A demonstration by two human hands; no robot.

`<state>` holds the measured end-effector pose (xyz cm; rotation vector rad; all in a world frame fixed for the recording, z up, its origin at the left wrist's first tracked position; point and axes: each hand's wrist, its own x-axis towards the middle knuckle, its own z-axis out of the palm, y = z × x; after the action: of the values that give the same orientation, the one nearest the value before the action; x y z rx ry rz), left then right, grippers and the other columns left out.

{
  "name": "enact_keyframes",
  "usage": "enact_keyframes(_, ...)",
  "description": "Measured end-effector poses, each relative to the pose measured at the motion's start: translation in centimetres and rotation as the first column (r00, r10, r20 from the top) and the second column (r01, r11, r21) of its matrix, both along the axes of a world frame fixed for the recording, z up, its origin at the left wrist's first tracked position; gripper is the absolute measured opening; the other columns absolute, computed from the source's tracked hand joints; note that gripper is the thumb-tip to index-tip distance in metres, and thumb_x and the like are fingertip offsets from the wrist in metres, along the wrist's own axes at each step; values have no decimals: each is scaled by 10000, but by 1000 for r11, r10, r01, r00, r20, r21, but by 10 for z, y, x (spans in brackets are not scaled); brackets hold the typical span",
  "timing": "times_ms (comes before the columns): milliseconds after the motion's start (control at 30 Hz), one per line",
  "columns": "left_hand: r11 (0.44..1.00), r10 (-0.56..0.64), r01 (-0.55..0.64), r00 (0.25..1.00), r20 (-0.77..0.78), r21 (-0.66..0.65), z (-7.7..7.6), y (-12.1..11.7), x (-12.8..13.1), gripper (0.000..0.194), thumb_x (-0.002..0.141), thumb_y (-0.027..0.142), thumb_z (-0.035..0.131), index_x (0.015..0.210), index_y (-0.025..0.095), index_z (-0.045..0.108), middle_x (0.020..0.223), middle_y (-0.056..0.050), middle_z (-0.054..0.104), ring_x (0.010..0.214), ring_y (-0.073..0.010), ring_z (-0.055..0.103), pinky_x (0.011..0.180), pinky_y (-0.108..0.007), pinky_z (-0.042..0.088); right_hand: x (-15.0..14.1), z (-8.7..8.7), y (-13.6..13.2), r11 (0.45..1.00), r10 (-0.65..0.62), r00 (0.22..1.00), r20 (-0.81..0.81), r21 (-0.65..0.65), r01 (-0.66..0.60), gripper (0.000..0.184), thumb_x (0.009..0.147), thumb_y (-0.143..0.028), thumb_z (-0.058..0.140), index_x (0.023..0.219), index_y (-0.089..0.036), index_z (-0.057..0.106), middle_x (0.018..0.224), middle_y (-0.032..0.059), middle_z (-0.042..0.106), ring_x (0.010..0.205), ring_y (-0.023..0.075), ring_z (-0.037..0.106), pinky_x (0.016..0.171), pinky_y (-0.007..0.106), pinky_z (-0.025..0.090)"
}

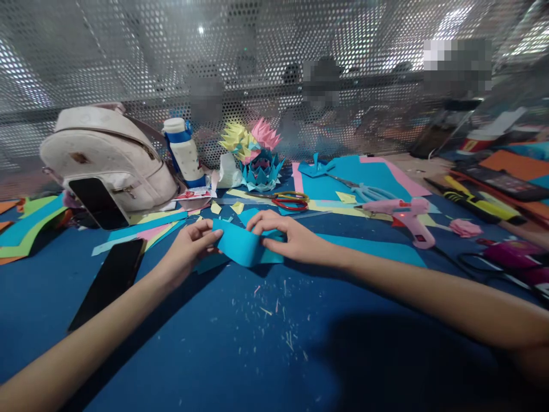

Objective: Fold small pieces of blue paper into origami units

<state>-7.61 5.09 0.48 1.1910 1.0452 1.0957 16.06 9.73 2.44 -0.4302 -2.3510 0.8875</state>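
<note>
A piece of blue paper [237, 244] bends in a curve between my two hands, just above the table. My left hand [194, 245] pinches its left edge between thumb and fingers. At the other end my right hand [286, 233] has its fingers curled over the paper's right part. More blue paper [373, 249] lies flat beneath and to the right of my hands. Behind them rest red-handled scissors [290, 201], with small yellow paper scraps [216, 208] nearby. Yellow, pink and blue folded paper flowers [262, 166] stand farther back.
A pink glue gun [403, 213] and light-blue-handled scissors [372, 192] lie right. Leftward are a black phone [109, 283], a white backpack [103, 154] with another phone [99, 203] against it, and a bottle [184, 151]. A perforated metal panel [257, 63] borders the back.
</note>
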Motion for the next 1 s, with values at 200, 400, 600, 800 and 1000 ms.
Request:
enact_keyframes(200, 987, -161, 162, 982, -99, 1, 3, -7, 7, 119, 779, 246, 706, 867, 178, 665, 1093, -70, 667, 1005, -216, 607, 892, -318, 455, -1, 14, -22, 966, -3, 1000, 0, 257, 3, 219, 785, 17, 505, 702, -176, 567, 1193, 62, 519, 1198, 206, 417, 1028, 456, 330)
enact_keyframes(400, 924, -383, 381, 922, -60, -39, 7, -16, 11, 135, 805, 235, 687, 928, 181, 677, 1234, -98, 623, 1159, -274, 551, 1015, -421, 371, 4, 14, -31, 781, 36, 979, -199, 617, 96, 193, 824, -54, 538, 713, -207, 576, 1099, 33, 561, 1089, 197, 456, 959, 405, 399)
enact_keyframes(600, 921, -390, 389, 919, 66, 27, 2, -18, 16, 126, 821, 222, 665, 935, 168, 666, 1201, -118, 637, 1135, -278, 570, 966, -406, 415, 6, 13, -34, 770, 51, 953, -299, 620, 153, 178, 847, -72, 510, 751, -210, 572, 1024, 33, 574, 988, 180, 521, 872, 369, 447)
enact_keyframes(800, 897, -440, 442, 894, 89, -12, -3, -26, 28, 80, 801, 224, 676, 857, 169, 664, 1068, -94, 668, 1024, -245, 608, 892, -345, 441, 3, 11, -41, 839, 104, 941, -321, 537, 91, 238, 876, -82, 465, 687, -198, 553, 930, 29, 585, 814, 141, 545, 745, 313, 454)
enact_keyframes(1000, 975, -211, 211, 977, -12, 66, 1, -28, 31, 144, 786, 244, 693, 765, 163, 576, 669, 19, 577, 583, -96, 509, 557, -195, 390, 6, 8, -35, 835, 127, 943, -309, 546, 66, 199, 893, -136, 453, 738, -204, 557, 942, 38, 592, 837, 150, 557, 777, 323, 459)
